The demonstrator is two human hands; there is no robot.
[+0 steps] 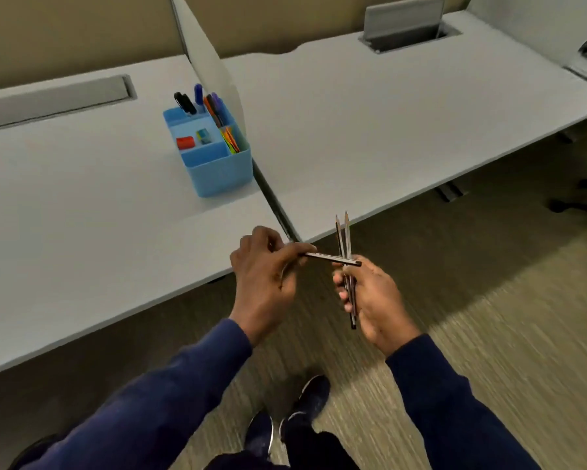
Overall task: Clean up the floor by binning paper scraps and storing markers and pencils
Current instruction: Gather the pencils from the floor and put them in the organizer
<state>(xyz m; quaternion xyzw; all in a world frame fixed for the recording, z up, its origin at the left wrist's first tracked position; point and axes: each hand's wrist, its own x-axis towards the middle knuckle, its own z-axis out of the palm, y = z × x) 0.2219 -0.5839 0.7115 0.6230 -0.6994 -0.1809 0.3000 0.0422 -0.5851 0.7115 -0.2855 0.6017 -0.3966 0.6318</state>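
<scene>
Head view, looking down: striped tan carpet floor (489, 334) fills the lower right; pale grey bench (82, 215) runs across the upper left, split by an upright white divider (210, 62); two dark blue sleeves (170, 395) reach in from the bottom edge; blue organiser (217, 174) stands on the bench against the divider's left face, compartments open upward; dark shoes (312, 398) on the floor between the arms.

Left hand (265, 276) hovers at the bench's front edge, thumb and fingers pinching a single pencil (329, 258) that lies roughly level, pointing right; right hand (373, 300) just beside it over the floor, fingers curled round a small pencil bundle (344, 239), sharpened tips up; the single pencil crosses in front of the bundle, its far end at the right thumb, contact there unclear.

Markers (187, 103) stand in the organiser's back compartments, caps up; a red item (185, 142) and a pale block (204, 135) lie in the shallow middle one; bright strips (231, 140) fill the right one.
</scene>
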